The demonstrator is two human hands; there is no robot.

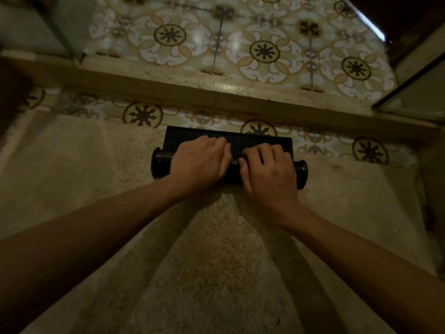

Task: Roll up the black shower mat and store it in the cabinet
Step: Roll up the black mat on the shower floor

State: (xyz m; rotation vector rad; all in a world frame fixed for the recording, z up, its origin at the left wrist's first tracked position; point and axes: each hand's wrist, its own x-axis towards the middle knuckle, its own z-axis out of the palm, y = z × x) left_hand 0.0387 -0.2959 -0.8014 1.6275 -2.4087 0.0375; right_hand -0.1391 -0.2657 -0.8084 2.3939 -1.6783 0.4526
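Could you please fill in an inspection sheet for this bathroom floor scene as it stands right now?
Surface: a beige rug on a patterned tile floor.
Job's things: the black shower mat is mostly rolled into a tube on the rug; a short flat strip remains unrolled at the far side, reaching onto the tiles. No cabinet in view.
Clutter: nothing seen.
Grippers: left hand and right hand press side by side on top of the roll, fingers curled over its far edge.
Cables: nothing seen.
Surroundings: a raised stone threshold crosses beyond the mat; glass panels stand at both upper corners; lighting is dim.
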